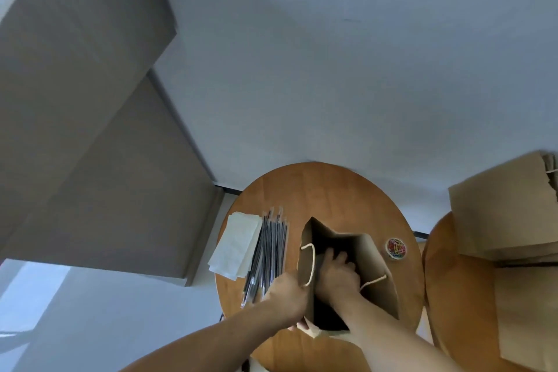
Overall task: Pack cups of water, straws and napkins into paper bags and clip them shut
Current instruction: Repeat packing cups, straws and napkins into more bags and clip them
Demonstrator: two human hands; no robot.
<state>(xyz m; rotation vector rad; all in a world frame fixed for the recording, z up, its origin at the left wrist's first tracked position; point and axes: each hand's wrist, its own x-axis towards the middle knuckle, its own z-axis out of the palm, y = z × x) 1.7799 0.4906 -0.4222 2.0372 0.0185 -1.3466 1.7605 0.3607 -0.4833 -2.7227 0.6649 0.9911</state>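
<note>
A brown paper bag (374,269) with white cord handles stands open on the round wooden table (326,190). My left hand (287,296) grips the bag's left rim near the handle. My right hand (338,272) reaches down inside the bag with curled fingers; what it holds, if anything, is hidden in the dark interior. A row of black wrapped straws (268,254) lies left of the bag. A stack of white napkins (235,246) lies further left. A small round tub of coloured paper clips (396,248) sits right of the bag.
A stack of flat brown paper bags (507,211) rests on a second wooden surface (440,266) at the right. A grey cabinet (90,130) stands at the left against the white wall. No cups are in view.
</note>
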